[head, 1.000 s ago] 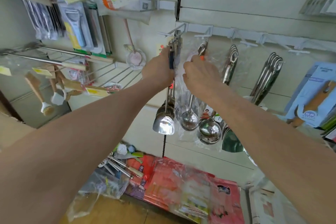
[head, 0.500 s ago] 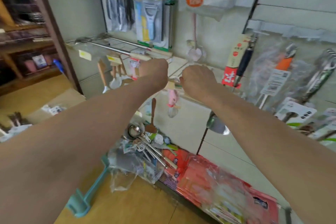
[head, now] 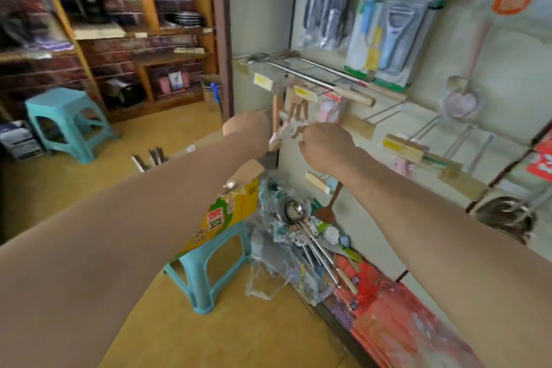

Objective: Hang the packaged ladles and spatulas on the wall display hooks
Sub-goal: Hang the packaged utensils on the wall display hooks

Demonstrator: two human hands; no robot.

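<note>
On floor (head: pixel 254 326): shiny clear-wrapped ladles (head: pixel 291 210); right hand (head: pixel 327 143) grip fisted, empty; left hand (head: pixel 246 126) unclear.

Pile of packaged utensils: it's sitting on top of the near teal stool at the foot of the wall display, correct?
Not quite. The head view shows the pile of packaged utensils lying on the floor beside the near teal stool, at the foot of the wall display; the stool carries a cardboard box.

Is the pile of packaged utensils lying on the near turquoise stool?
No, the pile lies on the floor beside the stool, which bears a cardboard box.
</note>
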